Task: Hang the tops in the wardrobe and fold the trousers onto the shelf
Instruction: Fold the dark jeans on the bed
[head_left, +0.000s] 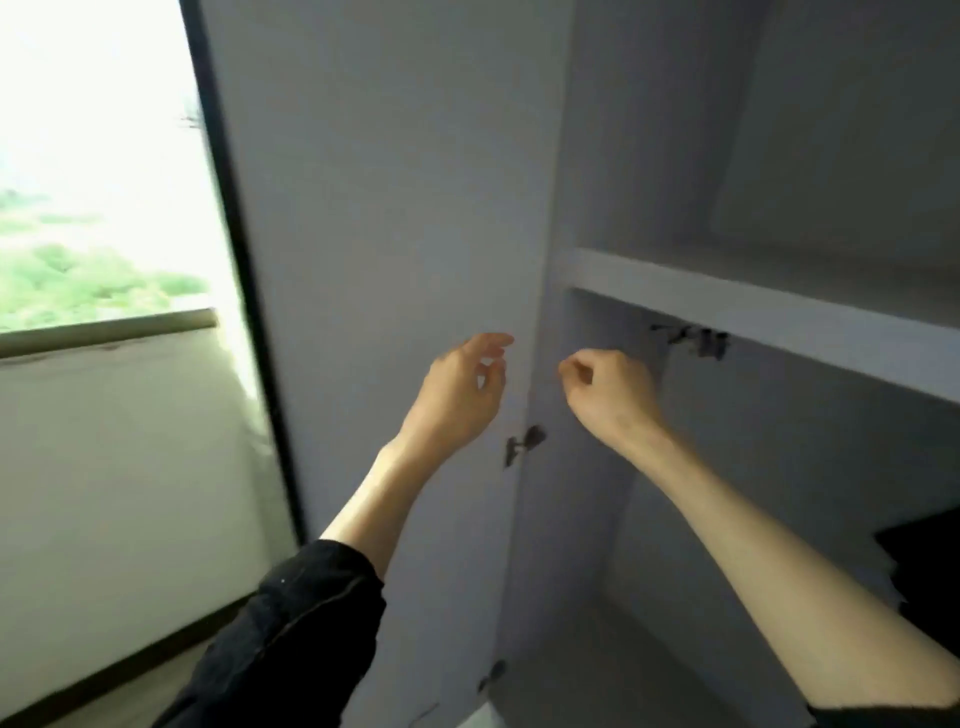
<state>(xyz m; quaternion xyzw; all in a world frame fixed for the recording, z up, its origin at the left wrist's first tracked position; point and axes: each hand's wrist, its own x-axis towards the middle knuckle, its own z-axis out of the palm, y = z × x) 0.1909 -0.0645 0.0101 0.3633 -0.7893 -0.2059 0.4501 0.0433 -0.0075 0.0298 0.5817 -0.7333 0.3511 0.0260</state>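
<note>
The tall pale grey wardrobe (675, 156) fills the right half of the view, its flat open door (384, 208) standing at the left, hinged to the wardrobe's left edge by a small dark metal hinge (524, 444). A thick pale grey shelf (779, 312) runs across from the wardrobe's left wall toward the right edge of the view; some small dark fittings (696, 340) hang just under its front edge, too blurred to make out. The compartment below the shelf is deep and open, with free room between the left wall and a dark piece of clothing (924, 566) that shows at the right edge; whether it is a top or trousers cannot be told. Left of the door stands a bright window (93, 182) with a dark frame.

Both arms reach up side by side before the hinge edge. The left hand (460, 392) lies in front of the door, its fingers (493, 343) loosely curved and apart, holding nothing. The right hand (610, 392) hangs under the shelf's left end, its fingers (576, 366) curled inward with the tips near together; nothing can be seen in them.
</note>
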